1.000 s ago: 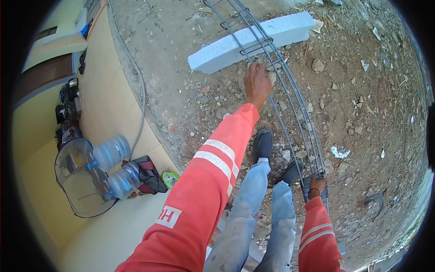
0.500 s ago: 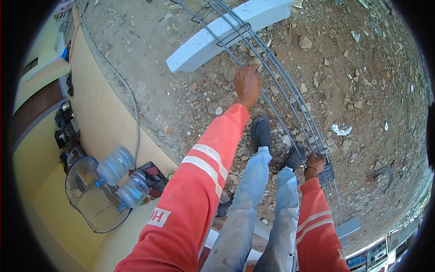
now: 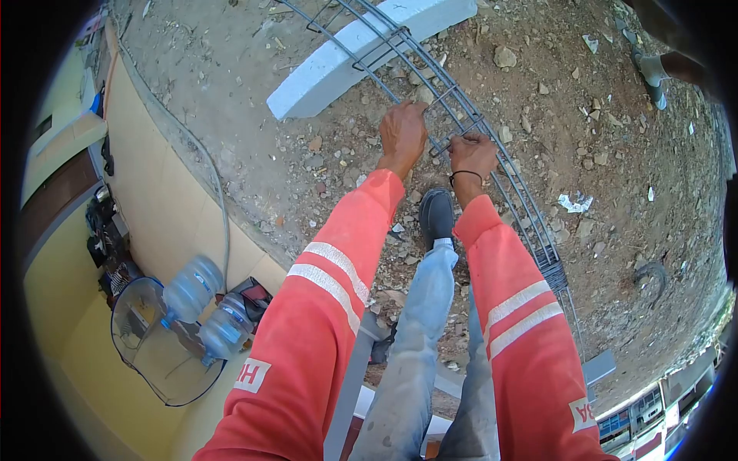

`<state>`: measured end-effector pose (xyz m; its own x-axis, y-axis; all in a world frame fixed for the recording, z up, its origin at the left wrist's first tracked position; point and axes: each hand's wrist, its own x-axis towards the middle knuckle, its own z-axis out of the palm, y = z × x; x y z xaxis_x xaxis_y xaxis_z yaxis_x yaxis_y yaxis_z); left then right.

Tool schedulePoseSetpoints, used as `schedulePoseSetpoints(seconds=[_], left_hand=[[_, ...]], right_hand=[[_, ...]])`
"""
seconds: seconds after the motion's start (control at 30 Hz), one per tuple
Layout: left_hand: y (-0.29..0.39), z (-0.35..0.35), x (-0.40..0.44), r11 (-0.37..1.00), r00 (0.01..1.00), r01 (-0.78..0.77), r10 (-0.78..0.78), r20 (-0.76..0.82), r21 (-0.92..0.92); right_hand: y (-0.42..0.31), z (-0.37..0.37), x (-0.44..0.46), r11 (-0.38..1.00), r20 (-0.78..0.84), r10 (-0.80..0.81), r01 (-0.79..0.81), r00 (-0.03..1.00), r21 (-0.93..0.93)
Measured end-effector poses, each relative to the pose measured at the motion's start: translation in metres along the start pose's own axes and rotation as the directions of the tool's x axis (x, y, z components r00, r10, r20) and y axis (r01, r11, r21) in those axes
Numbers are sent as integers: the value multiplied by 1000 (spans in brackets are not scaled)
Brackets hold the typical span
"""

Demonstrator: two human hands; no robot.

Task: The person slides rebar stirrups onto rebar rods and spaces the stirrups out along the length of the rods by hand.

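Observation:
A long rebar cage [image 3: 510,178] of thin grey bars with cross ties runs from the top centre down to the right. It passes over a white block [image 3: 330,75]. My left hand [image 3: 403,132] is closed around the cage's near bar, just below the block. Close beside it, my right hand [image 3: 472,156], with a dark band at the wrist, has its fingers closed at a cross tie of the cage. The fingertips are partly hidden. Lower on the cage sits a bundle of closely packed ties [image 3: 555,275].
Rubble and stones cover the ground [image 3: 615,192]. Another person's leg and shoe [image 3: 653,73] show at the upper right. Large water bottles [image 3: 192,288] stand on the tiled ledge [image 3: 165,184] at left, near a hose. My shoe [image 3: 437,215] is below my hands.
My right hand has left the bundle of ties and moved up the cage beside my left hand. The view has shifted, and another person's leg has appeared at the upper right.

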<state>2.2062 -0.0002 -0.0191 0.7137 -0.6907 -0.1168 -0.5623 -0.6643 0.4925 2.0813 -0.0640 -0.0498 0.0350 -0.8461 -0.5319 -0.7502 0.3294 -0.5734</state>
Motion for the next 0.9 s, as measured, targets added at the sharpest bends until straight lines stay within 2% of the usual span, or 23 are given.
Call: schedulePoseSetpoints(seconds=[0.03, 0.1, 0.17, 0.3, 0.37, 0.4, 0.47, 0.5, 0.53, 0.57, 0.6, 0.67, 0.77, 0.8, 0.87, 0.9], left_hand=[[0, -1, 1, 999, 1000, 8, -7, 10, -39], [1, -2, 1, 997, 1000, 17, -16, 22, -82], [-1, 2, 4, 997, 1000, 11, -11, -4, -77], [-4, 1, 3, 997, 1000, 6, -5, 20, -78], [0, -5, -1, 996, 997, -32, 26, -75, -85], [4, -8, -6, 995, 997, -41, 35, -64, -92], [12, -9, -17, 988, 975, -131, 113, -194, -81], [16, -8, -27, 983, 978, -147, 128, -163, -108], [18, -5, -39, 983, 994, -90, 80, -68, -158], [23, 0, -52, 979, 999, -29, 37, 33, -201], [45, 14, -76, 964, 993, -44, 70, 91, -261], [53, 13, -104, 954, 963, 32, 50, 264, -297], [81, 36, -147, 909, 914, 36, 138, 382, -415], [94, 40, -160, 912, 910, 38, 138, 392, -409], [128, 55, -187, 901, 778, 77, 213, 591, -426], [145, 67, -201, 894, 750, 74, 241, 615, -441]], right_hand=[[-6, 0, 0, 997, -5, -8, 8, 1000, -71], [-13, -4, -2, 997, -1, 0, 0, 1000, -76], [-8, -5, -2, 997, 4, 11, -10, 1000, -79], [3, -13, 0, 997, 73, -77, 79, 994, -19], [8, -20, -1, 995, 106, -104, 103, 989, 13], [11, -24, -5, 995, 71, -94, 90, 993, 52], [19, -36, -17, 994, 8, -63, 63, 998, 87], [29, -49, -29, 998, 23, -59, 59, 998, 30], [46, -68, -40, 998, 32, -48, 49, 998, -33], [68, -90, -55, 998, -8, -15, 15, 1000, -54], [104, -129, -74, 990, -73, 64, -72, 995, -117], [146, -162, -99, 963, -178, 169, -202, 969, -181], [223, -218, -112, 897, -360, 300, -389, 883, -207], [238, -232, -111, 894, -357, 311, -399, 881, -205], [265, -256, -111, 854, -460, 322, -463, 828, -236], [278, -260, -108, 868, -430, 316, -441, 846, -229]])
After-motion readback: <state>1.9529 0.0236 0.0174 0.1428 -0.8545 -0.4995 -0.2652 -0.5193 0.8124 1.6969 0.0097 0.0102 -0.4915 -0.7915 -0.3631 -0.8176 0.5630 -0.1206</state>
